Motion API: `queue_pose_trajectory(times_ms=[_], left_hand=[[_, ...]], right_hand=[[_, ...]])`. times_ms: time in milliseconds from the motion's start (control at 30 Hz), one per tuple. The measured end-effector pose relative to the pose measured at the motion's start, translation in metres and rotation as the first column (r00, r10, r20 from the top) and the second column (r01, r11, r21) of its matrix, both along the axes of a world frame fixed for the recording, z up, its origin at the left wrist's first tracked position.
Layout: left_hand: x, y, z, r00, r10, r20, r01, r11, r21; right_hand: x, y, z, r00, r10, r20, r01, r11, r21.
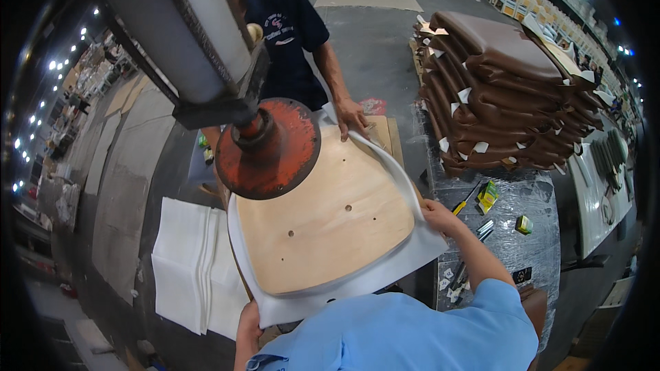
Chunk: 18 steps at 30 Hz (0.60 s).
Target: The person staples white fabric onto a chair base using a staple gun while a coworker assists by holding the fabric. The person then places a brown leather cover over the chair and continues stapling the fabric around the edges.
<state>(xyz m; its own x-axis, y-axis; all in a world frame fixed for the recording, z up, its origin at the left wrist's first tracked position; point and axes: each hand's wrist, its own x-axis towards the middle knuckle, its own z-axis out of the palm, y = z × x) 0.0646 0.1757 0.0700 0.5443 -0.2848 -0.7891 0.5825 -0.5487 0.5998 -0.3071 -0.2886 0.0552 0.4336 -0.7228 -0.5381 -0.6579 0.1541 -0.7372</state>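
Note:
A plywood seat board [330,223] with a few small holes lies on a sheet of white vinyl [412,251] under a round red press plate [271,148]. My right hand [436,214] grips the white vinyl at the board's right edge, pulling it up over the rim. My left hand [249,323] holds the vinyl's near left corner. Across from me, a person in a dark shirt presses a hand [352,118] on the vinyl at the board's far edge.
A stack of white vinyl sheets [185,261] lies to the left. A tall pile of brown upholstered seat pads [502,96] sits on the wrapped table [529,247] at right, with small tools and yellow-green boxes [488,196]. The press column [185,34] rises overhead.

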Motion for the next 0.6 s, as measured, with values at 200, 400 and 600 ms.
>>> queue_pose_trajectory(times_ms=[200,400,600], left_hand=[[0.045,-0.007,-0.006,0.975,-0.069,0.210,0.077,0.996,-0.032],[0.072,-0.054,-0.030,0.954,0.070,0.291,-0.057,0.997,-0.051],[0.066,-0.071,-0.029,0.814,-0.280,0.508,0.127,0.941,0.315]], right_hand=[[0.004,-0.043,0.002,0.984,0.101,-0.146,-0.085,0.990,0.114],[0.043,-0.041,-0.016,0.998,-0.064,-0.009,0.063,0.997,-0.041],[0.058,-0.009,-0.007,0.932,-0.045,-0.359,-0.135,0.878,-0.459]])
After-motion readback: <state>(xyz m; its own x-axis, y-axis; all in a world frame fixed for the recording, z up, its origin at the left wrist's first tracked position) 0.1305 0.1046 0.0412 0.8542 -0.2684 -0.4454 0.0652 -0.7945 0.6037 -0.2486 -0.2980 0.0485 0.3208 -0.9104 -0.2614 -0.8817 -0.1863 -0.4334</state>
